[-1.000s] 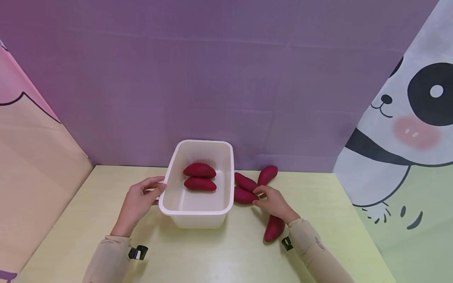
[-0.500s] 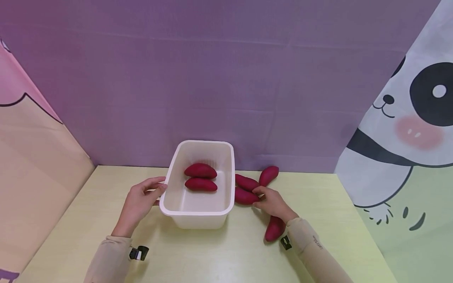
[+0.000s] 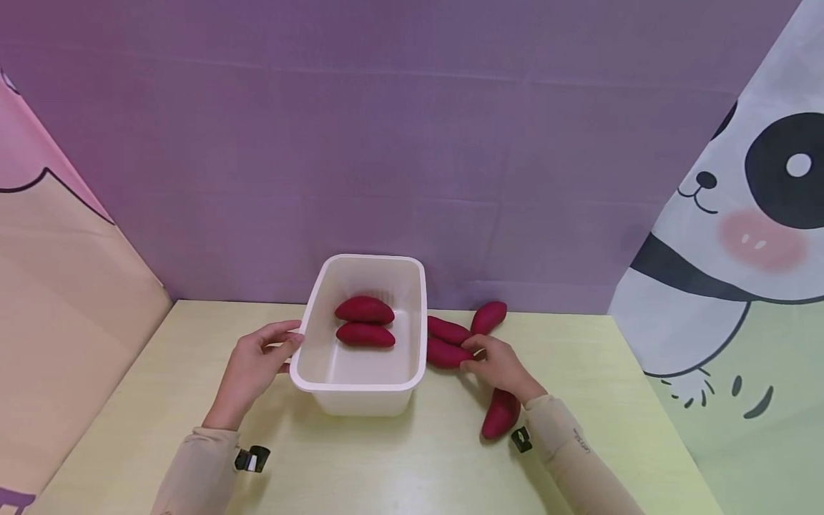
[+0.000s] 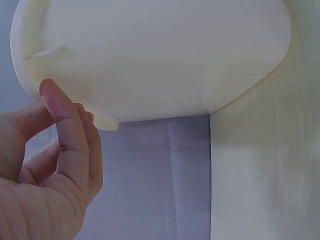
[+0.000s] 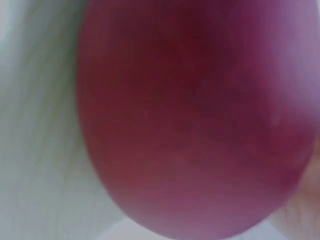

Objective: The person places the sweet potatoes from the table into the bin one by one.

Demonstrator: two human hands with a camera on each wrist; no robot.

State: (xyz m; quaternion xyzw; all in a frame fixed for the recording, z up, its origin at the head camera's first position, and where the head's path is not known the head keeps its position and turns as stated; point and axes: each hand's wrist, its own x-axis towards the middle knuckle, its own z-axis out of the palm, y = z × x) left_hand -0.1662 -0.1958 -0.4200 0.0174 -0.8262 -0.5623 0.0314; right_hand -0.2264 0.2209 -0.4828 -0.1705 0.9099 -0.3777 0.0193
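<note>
A white plastic bin [image 3: 357, 403] stands on the table with two dark red sweet potatoes, a rear one [image 3: 364, 310] and a front one [image 3: 365, 335], lying crosswise inside. My left hand [image 3: 252, 366] pinches the bin's left rim, thumb on the edge and fingers below it. To the right of the bin, my right hand [image 3: 501, 368] pinches the right end of another sweet potato [image 3: 447, 353], whose left end is hidden behind the bin's wall. Under my right wrist lies one more sweet potato [image 3: 500, 416]; a blurred red sweet potato [image 5: 195, 120] fills the right wrist view.
Just behind the pinched one, a sweet potato [image 3: 448, 330] lies partly hidden by the bin. Another sweet potato [image 3: 489, 317] rests near the table's back edge. A purple cloth [image 3: 547, 179] rises behind the pale table [image 3: 386, 472], with printed panels at both sides.
My right hand has shifted slightly, and the sweet potato it pinches sits a little higher in the head view. My left hand and the bin have stayed put.
</note>
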